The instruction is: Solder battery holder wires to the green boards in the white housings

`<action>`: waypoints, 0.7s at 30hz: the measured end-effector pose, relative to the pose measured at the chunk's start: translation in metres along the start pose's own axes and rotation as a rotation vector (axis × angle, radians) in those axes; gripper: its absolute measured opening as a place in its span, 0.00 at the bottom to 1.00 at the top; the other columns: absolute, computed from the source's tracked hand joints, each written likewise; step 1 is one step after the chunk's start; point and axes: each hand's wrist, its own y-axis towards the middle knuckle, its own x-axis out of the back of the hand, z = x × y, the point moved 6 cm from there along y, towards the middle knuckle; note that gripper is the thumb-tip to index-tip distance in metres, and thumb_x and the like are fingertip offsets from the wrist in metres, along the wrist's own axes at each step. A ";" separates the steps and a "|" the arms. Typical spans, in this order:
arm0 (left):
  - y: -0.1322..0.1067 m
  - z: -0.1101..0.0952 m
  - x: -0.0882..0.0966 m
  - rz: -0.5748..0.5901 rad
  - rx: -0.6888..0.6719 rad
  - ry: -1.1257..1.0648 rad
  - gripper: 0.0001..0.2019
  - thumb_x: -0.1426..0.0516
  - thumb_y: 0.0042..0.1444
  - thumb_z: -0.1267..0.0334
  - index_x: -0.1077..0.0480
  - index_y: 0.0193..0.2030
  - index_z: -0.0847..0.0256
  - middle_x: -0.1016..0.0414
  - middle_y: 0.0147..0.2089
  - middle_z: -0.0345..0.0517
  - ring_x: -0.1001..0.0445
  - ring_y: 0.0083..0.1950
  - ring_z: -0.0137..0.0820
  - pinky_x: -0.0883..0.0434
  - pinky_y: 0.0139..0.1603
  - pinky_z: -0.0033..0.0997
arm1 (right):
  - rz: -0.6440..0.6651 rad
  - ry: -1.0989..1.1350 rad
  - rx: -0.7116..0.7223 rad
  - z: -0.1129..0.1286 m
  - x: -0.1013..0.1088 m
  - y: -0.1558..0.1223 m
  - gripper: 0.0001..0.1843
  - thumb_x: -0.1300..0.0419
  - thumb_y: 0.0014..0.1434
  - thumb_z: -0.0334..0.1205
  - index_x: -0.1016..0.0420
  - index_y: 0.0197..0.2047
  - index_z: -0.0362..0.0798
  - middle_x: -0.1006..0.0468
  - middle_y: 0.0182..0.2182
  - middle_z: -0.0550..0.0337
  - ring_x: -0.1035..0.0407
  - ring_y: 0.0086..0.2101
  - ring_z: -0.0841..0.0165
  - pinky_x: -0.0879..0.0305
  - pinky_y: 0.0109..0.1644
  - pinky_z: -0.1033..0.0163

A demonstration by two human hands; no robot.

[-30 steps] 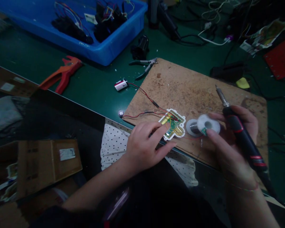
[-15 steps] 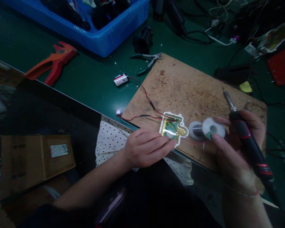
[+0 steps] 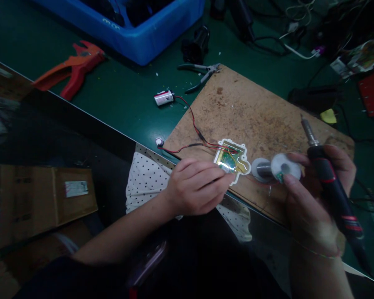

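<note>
My left hand (image 3: 199, 187) is closed on the near edge of a white-rimmed housing (image 3: 247, 168) with a green circuit board under a glossy, clear fill. Red and black wires join it to a white cylindrical battery (image 3: 163, 98) and a small round part (image 3: 159, 142). In my right hand (image 3: 308, 207) lies a black and red soldering iron (image 3: 326, 172), its metal tip pointing up and away. Thumb and forefinger of that hand are at a solder spool (image 3: 263, 169), with a tiny green board (image 3: 279, 177) at the thumb tip. Whether they grip the spool itself is unclear.
A worn brown board (image 3: 252, 104) lies on the green bench. Cutting pliers (image 3: 202, 74) rest at its far left corner, and an orange-red hand tool (image 3: 77, 68) lies farther left. Behind stand a blue bin (image 3: 156, 41) and a black part (image 3: 195, 43). Cables crowd the back right.
The whole scene has shifted slightly in the view. My left fingers look a little more curled at the housing's edge. The soldering iron stays in my right hand.
</note>
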 end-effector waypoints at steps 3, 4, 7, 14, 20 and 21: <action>0.000 0.013 0.004 -0.034 0.108 0.017 0.15 0.35 0.61 0.66 0.22 0.55 0.54 0.14 0.47 0.39 0.18 0.50 0.35 0.29 0.54 0.41 | -0.005 0.022 0.014 0.000 0.000 0.000 0.44 0.25 0.39 0.29 0.24 0.59 0.66 0.29 0.58 0.63 0.24 0.53 0.63 0.24 0.60 0.52; 0.002 0.017 0.004 -0.041 0.139 0.013 0.15 0.35 0.62 0.67 0.22 0.55 0.53 0.14 0.47 0.40 0.18 0.51 0.35 0.29 0.55 0.41 | -0.005 0.024 0.014 -0.001 0.000 0.000 0.44 0.25 0.39 0.28 0.24 0.59 0.66 0.29 0.58 0.62 0.24 0.53 0.63 0.25 0.61 0.52; 0.010 0.030 0.005 -0.027 0.212 -0.053 0.11 0.37 0.65 0.65 0.21 0.52 0.51 0.14 0.47 0.40 0.18 0.50 0.35 0.28 0.54 0.41 | -0.006 0.007 0.009 -0.001 0.001 0.001 0.44 0.27 0.39 0.27 0.24 0.60 0.64 0.30 0.59 0.61 0.25 0.53 0.62 0.27 0.64 0.47; 0.040 0.044 0.002 0.099 0.181 -0.266 0.08 0.40 0.70 0.64 0.19 0.51 0.55 0.15 0.46 0.43 0.19 0.48 0.33 0.26 0.51 0.37 | -0.032 -0.008 0.005 -0.001 0.000 0.001 0.43 0.26 0.38 0.29 0.22 0.58 0.67 0.27 0.56 0.64 0.24 0.51 0.64 0.32 0.68 0.48; 0.054 0.044 -0.003 0.163 0.171 -0.431 0.09 0.40 0.71 0.62 0.18 0.49 0.57 0.14 0.47 0.43 0.19 0.47 0.31 0.26 0.52 0.34 | -0.084 -0.058 -0.004 -0.002 0.003 0.001 0.44 0.25 0.36 0.32 0.22 0.57 0.68 0.22 0.52 0.62 0.23 0.48 0.62 0.31 0.68 0.43; 0.054 0.045 -0.005 0.170 0.179 -0.449 0.09 0.40 0.71 0.61 0.18 0.49 0.57 0.14 0.47 0.43 0.18 0.47 0.30 0.26 0.52 0.34 | -0.099 -0.077 -0.004 -0.003 0.004 0.001 0.43 0.25 0.36 0.33 0.22 0.57 0.69 0.22 0.51 0.62 0.23 0.47 0.61 0.31 0.68 0.40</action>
